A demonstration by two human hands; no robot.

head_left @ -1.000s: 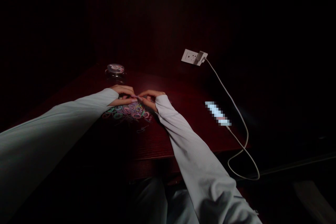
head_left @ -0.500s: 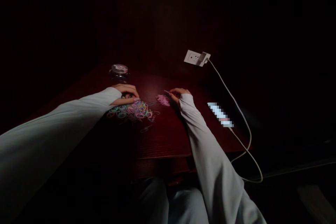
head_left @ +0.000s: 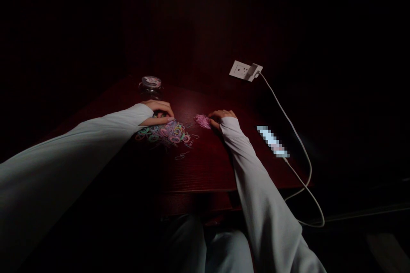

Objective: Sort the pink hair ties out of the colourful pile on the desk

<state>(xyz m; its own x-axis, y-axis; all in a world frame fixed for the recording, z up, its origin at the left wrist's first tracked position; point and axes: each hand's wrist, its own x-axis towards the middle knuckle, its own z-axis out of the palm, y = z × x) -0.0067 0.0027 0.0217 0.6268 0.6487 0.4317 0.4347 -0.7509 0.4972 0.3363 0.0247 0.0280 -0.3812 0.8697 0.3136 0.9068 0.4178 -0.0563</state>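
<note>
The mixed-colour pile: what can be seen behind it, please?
The left hand curves over the far edge of the pile; beyond stands the jar. Some colours show inside the hand's curve; whatever lies under the hand is covered.

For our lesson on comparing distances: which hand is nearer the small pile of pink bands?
Right. The right hand is at the right edge of the pink pile; the left hand is farther left, at the multicoloured band pile.

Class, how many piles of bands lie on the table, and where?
2: a mixed-colour pile at the left hand and a pink pile at the right hand; the dark may hide others.
</note>
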